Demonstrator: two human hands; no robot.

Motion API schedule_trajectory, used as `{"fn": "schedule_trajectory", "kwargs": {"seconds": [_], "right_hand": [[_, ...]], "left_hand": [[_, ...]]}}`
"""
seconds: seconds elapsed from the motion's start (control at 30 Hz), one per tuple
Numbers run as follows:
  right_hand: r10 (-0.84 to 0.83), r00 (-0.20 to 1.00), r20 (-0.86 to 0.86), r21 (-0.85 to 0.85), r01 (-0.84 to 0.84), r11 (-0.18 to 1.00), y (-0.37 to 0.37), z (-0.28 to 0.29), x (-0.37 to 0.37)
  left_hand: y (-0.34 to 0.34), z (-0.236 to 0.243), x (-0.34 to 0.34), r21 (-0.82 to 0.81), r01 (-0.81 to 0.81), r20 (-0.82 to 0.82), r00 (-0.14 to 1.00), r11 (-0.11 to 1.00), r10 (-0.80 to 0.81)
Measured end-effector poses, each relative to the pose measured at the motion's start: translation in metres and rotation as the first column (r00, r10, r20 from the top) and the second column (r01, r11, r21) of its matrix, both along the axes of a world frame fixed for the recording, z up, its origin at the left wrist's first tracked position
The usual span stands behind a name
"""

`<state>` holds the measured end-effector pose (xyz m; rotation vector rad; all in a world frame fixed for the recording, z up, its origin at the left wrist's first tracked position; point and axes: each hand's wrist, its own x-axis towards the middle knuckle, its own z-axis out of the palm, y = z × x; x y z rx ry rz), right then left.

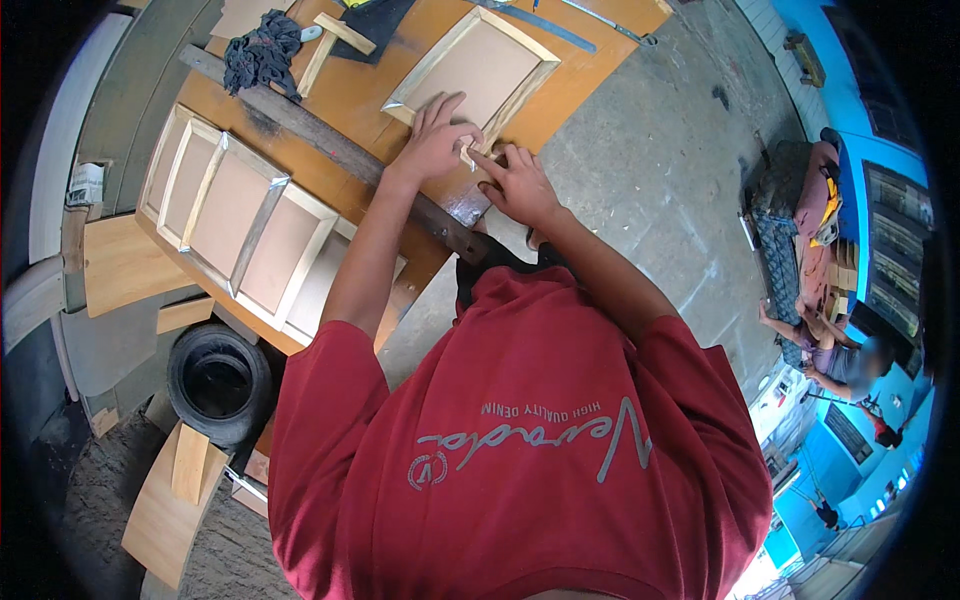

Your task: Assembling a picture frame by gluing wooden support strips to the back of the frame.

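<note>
A wooden-framed panel with a pale pinkish centre lies at the far side of the orange-brown table. At its near corner, my left hand rests against the frame, some fingers stretched over it, thumb and forefinger closed around a small pale strip. My right hand meets it from the right. Its forefinger and thumb press at the same strip while the other fingers curl. Fingers partly hide the strip, so its kind is unclear. A shiny patch shows on the table edge just below the hands.
A dark wooden bar crosses the table. Left of it lies a longer framed panel with crosspieces. A black cloth and wood strips lie at the back left. Tyres stand below left; a person sits far right.
</note>
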<state>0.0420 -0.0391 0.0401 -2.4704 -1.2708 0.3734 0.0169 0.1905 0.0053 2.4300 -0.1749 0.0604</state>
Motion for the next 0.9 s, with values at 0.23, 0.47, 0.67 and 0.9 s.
{"fn": "schedule_trajectory", "kwargs": {"seconds": [0.23,0.47,0.67,0.9], "right_hand": [[-0.009,1.0,-0.01,0.023,0.009,1.0,-0.005,-0.001,-0.004],[0.006,0.993,-0.122,0.17,0.015,0.985,-0.016,-0.014,-0.009],[-0.101,0.928,-0.358,0.394,0.248,0.885,-0.004,-0.02,0.0],[-0.131,0.925,-0.355,0.208,0.215,0.954,0.012,-0.01,0.009]], "left_hand": [[-0.002,-0.001,-0.001,-0.055,-0.014,0.014,1.0,0.998,0.015],[-0.001,-0.002,-0.002,-0.02,-0.023,0.021,0.999,1.0,0.024],[-0.001,-0.008,0.0,-0.037,-0.03,0.005,1.0,0.999,0.03],[0.0,-0.012,-0.001,-0.042,-0.044,0.008,0.999,0.998,0.044]]}}
